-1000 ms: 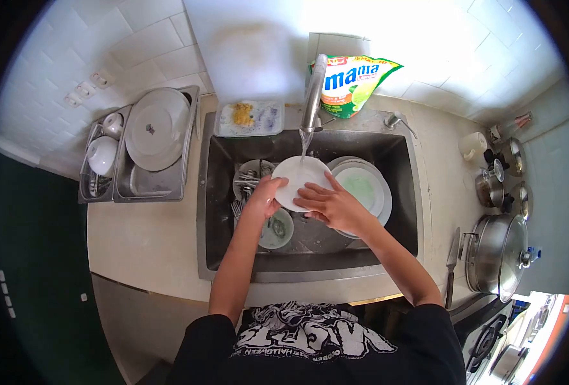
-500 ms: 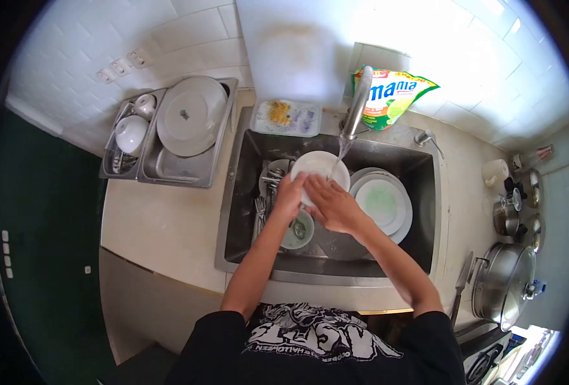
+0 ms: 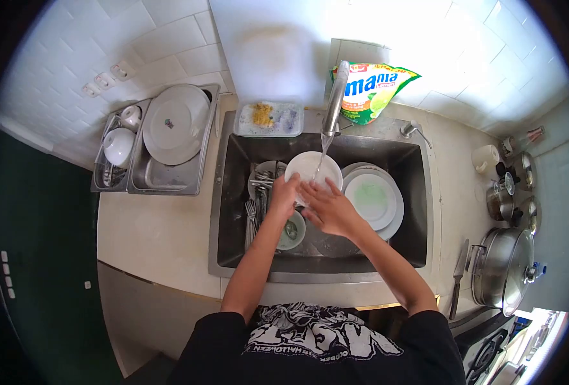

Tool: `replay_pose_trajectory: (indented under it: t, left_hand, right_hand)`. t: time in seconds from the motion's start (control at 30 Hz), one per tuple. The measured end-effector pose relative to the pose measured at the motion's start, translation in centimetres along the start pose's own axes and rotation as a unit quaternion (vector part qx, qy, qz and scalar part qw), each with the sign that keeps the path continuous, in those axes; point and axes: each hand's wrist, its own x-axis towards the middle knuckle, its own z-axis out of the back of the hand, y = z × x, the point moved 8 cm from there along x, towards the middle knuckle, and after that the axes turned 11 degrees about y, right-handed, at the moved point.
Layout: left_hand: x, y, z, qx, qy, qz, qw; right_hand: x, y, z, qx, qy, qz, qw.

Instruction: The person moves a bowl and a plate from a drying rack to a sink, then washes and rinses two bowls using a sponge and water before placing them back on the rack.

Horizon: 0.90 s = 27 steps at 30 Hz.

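Note:
Under the stream from the faucet (image 3: 338, 96), a round white bowl (image 3: 305, 165) is tilted over the sink. My left hand (image 3: 284, 194) grips its lower left rim, the thumb on the inner side. My right hand (image 3: 329, 208) lies against the lower part of the bowl with fingers stretched and spread. Beneath my hands a green-tinted bowl (image 3: 289, 237) with a spoon in it sits in the sink (image 3: 323, 277). Forks (image 3: 251, 215) and other cutlery lie to the left. On the right are stacked white plates (image 3: 381, 205) with greenish suds.
A soapy tray (image 3: 268, 133) with a yellow sponge (image 3: 262, 115) stands behind the sink, beside a detergent pouch (image 3: 371, 96). At left, a metal rack (image 3: 169, 186) holds plates and bowls. A knife (image 3: 458, 279) and a lidded pot (image 3: 499, 269) are at right.
The view has shifted slightly, so the surroundings sit a little farther left. My right hand's fingers have spread and slid on the bowl. My left hand keeps its grip under the running water.

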Motion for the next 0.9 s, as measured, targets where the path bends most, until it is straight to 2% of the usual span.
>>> replay_pose_trajectory:
  t: [0.07, 0.17, 0.27, 0.37, 0.47, 0.5, 0.53, 0.6, 0.63, 0.73, 0.77, 0.87, 0.9]
  left_hand:
    - [-0.3, 0.6, -0.1, -0.005, -0.002, 0.022, 1.000]
    - [-0.8, 1.0, -1.3, -0.076, 0.024, 0.032, 0.996]
    - [0.6, 4.1, -1.0, -0.234, 0.066, 0.050, 0.969]
    - [0.3, 2.9, -2.9, -0.206, 0.106, 0.097, 0.968]
    - [2.5, 3.2, -2.6, -0.034, 0.159, 0.126, 0.979]
    - [2.4, 2.8, -3.2, 0.030, 0.203, 0.143, 0.968]
    - [2.0, 2.4, -3.7, 0.002, 0.227, 0.154, 0.962]
    - [0.9, 1.4, -5.6, -0.056, 0.281, 0.174, 0.942]
    - [1.6, 2.2, -5.6, -0.070, 0.272, 0.175, 0.944]
    - [1.9, 2.0, -4.6, -0.058, 0.209, 0.154, 0.964]
    - [1.1, 1.3, -4.9, -0.079, 0.247, 0.148, 0.954]
    - [-1.3, -0.9, -4.8, -0.030, 0.216, 0.116, 0.969]
    - [-1.5, -1.0, -4.1, -0.006, 0.237, 0.131, 0.963]
  right_hand:
    - [-1.6, 0.4, 1.1, 0.041, 0.014, 0.053, 0.998]
    - [-2.8, -1.1, 3.2, 0.013, 0.010, 0.094, 0.995]
    - [-2.6, -0.4, 5.3, 0.029, -0.018, 0.106, 0.994]
    - [-2.4, 0.6, 7.5, 0.023, 0.010, 0.113, 0.993]
    - [-2.3, -0.2, 8.2, 0.108, 0.060, 0.097, 0.987]
    - [-2.2, -1.1, 8.4, 0.155, 0.071, 0.083, 0.982]
    - [-1.9, -3.0, 8.0, 0.216, 0.093, 0.013, 0.972]
    - [-2.4, -7.0, 6.4, 0.329, 0.131, -0.132, 0.926]
    - [-2.2, -8.3, 5.6, 0.406, 0.073, -0.113, 0.904]
    - [-2.5, -11.6, 2.6, 0.571, -0.041, -0.148, 0.806]
    - [-2.2, -12.3, 1.4, 0.631, -0.062, -0.140, 0.761]
    - [-1.7, -12.4, -1.0, 0.743, -0.066, -0.179, 0.641]
    - [-1.5, -12.3, -1.8, 0.759, -0.063, -0.188, 0.621]
